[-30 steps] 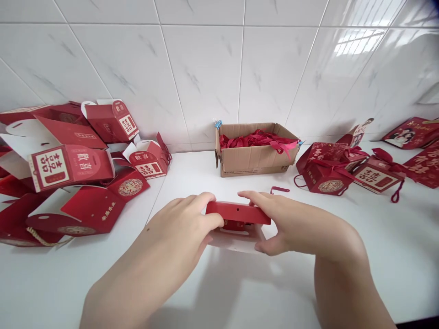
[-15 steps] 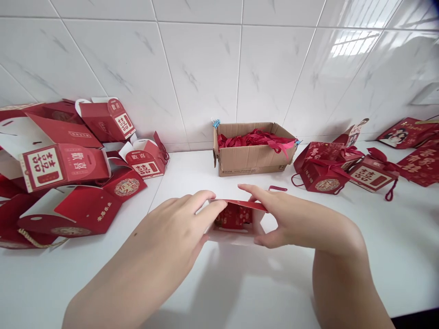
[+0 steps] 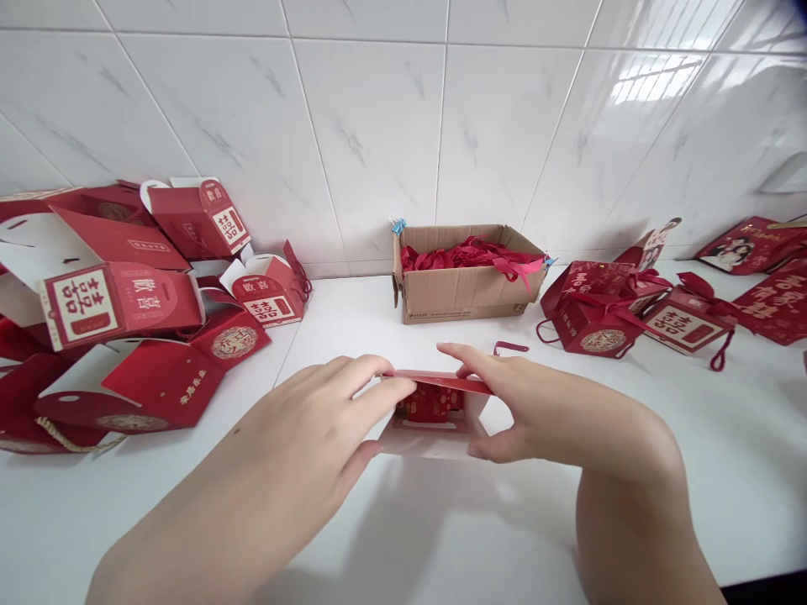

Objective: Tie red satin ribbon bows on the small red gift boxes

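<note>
friend: hands first, in the head view. what have they got?

me: both are on one red paper box (image 3: 435, 385), low in the middle of the table (image 3: 441, 521), right in front of me. my left hand (image 3: 328, 412) is curled round its left end, forefinger laid on the red top flap and thumb tucked under. my right hand (image 3: 535, 412) pinches the right end, forefinger on the flap and thumb at the lower white edge. neither is spread wide and neither is a fist: half closed on the card.

friend: which way does it lie?

me: its long axis runs left to right, straight across between my hands, so each has an end and neither is nearer. the open side faces me. i can see the white inside and some red print deeper in.

friend: and round about?

me: just beyond my right forefinger lies a loose ribbon (image 3: 512, 347), near the box but apart from it. further back, against the tiled wall (image 3: 378, 126), is a cardboard carton (image 3: 463, 290) full of red ribbons (image 3: 466, 252). well off to my left is a heap of red boxes (image 3: 119, 302), some open, some flat. to my right are tied boxes (image 3: 596, 323) with ribbon round them.
</note>
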The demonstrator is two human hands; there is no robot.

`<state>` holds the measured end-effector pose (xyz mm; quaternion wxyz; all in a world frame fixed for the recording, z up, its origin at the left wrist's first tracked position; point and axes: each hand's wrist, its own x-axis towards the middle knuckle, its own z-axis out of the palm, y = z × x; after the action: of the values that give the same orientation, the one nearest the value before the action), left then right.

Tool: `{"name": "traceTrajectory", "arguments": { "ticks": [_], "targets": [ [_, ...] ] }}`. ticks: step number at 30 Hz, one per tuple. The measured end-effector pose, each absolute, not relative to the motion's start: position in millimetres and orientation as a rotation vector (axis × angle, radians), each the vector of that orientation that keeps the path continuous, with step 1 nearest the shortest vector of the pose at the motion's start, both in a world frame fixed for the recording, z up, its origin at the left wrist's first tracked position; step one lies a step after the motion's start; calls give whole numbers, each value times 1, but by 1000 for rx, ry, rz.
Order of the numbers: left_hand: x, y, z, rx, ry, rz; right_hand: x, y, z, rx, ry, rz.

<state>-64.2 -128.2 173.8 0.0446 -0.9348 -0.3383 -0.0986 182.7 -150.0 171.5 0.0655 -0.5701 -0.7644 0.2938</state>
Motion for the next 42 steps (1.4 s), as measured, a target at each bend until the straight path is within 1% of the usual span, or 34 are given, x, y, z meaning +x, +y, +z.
{"name": "traceTrajectory", "arguments": {
  "ticks": [12, 20, 22, 29, 37, 40, 42],
  "targets": [
    [-68, -128, 175, -2920, -1047, -228, 183, -152, 173, -1695, -2331, 875],
    [-53, -105, 174, -3008, -1277, -204, 199, -118, 166, -1569, -2061, 1019],
    [-49, -99, 174, -3036, -1298, -236, 205, -113, 162, -1547, -2053, 1008],
    [-39, -80, 168, -3060, -1359, -375, 210, -106, 154, -1592, -2054, 808],
    [-31, -60, 155, -3093, -1491, -679, 202, -87, 137, -1494, -1946, 729],
    [-31, -53, 152, -3159, -1440, -690, 202, -85, 133, -1441, -1953, 715],
    [-32, -49, 151, -3217, -1322, -716, 202, -84, 133, -1362, -1977, 708]
  ]
}}
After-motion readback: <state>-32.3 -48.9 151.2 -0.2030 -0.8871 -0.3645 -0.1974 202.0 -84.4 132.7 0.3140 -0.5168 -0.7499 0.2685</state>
